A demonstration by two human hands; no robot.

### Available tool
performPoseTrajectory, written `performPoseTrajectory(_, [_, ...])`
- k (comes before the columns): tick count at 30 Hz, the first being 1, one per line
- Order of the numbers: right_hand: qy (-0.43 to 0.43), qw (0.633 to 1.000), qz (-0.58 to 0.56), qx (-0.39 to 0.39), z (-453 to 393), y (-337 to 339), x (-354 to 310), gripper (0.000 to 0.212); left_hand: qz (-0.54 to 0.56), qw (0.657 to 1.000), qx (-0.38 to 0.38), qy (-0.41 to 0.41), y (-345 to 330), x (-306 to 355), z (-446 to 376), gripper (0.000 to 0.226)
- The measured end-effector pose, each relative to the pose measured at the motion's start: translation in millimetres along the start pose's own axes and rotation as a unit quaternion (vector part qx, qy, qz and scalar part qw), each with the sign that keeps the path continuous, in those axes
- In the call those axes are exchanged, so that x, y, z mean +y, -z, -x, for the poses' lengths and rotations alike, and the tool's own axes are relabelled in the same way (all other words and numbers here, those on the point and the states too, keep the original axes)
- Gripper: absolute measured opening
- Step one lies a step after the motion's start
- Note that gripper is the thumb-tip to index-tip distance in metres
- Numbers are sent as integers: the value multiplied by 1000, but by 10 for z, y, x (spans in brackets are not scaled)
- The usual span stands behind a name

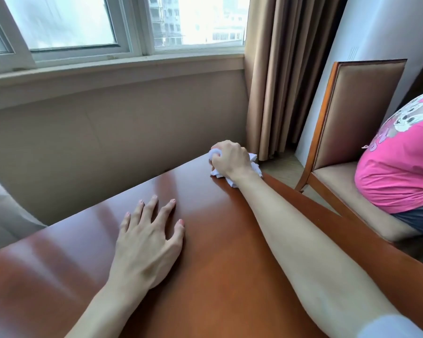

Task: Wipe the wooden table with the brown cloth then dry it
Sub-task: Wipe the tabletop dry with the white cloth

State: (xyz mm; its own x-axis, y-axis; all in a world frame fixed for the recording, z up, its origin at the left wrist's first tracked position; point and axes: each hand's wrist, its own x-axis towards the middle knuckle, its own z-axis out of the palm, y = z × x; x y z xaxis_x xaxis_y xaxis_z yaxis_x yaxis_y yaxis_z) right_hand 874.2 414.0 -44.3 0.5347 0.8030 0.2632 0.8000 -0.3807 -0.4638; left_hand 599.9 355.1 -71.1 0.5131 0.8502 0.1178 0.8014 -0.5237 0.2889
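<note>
While my right hand is closed around a crumpled white tissue, it presses that wad onto the wooden table at the far corner, at about 1 o'clock from my seat. White folds stick out from under the fist on both sides and touch the tabletop. My right forearm lies stretched across the surface from 5 o'clock toward that corner.

My left hand rests flat on the table at about 11 o'clock, palm down, fingers spread apart and gripping nothing. It is well apart from the tissue.

Glossy reflections run over the tabletop between the two hands. No brown cloth can be made out; only the white tissue is in my grip.

At 3 o'clock, beside the table, a padded wooden chair holds a person in a pink shirt. Curtains hang at 1 o'clock, next to the window at 12 o'clock
</note>
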Motion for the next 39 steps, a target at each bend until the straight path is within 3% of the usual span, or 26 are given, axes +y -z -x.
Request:
performPoseTrajectory(8, [230,964,-63,-119,1312,193,-425,35,3,1000,-16,-3,43,42,53,60])
performPoseTrajectory(11, [152,982,-33,-109,1005,169,-286,33,-1,1000,-18,-5,49,51,79,61])
performPoseTrajectory(14, [46,998,-9,-30,553,-18,-295,27,12,1000,0,-5,44,41,83,63])
performPoseTrajectory(17, [-1,998,41,43,213,-350,-677,30,14,1000,11,-7,36,33,29,69])
performPoseTrajectory(20, [97,995,20,-17,226,-581,-1106,30,10,1000,18,-12,16,14,35,68])
performPoseTrajectory(23, [189,973,-8,-133,199,-416,-937,30,5,1000,13,-9,8,-8,38,66])
performPoseTrajectory(26, [89,993,11,-76,-87,-107,-350,42,6,1000,12,-4,15,0,36,66])
performPoseTrajectory(28, [5,1000,4,-30,-112,27,-16,34,12,1000,16,-4,25,2,21,67])
performPoseTrajectory(31, [18,999,-14,-28,291,113,2,41,9,1000,5,2,28,-6,12,71])
performPoseTrajectory(39, [216,967,-77,-115,2469,567,-202,46,-2,1000,-16,0,59,21,48,61])
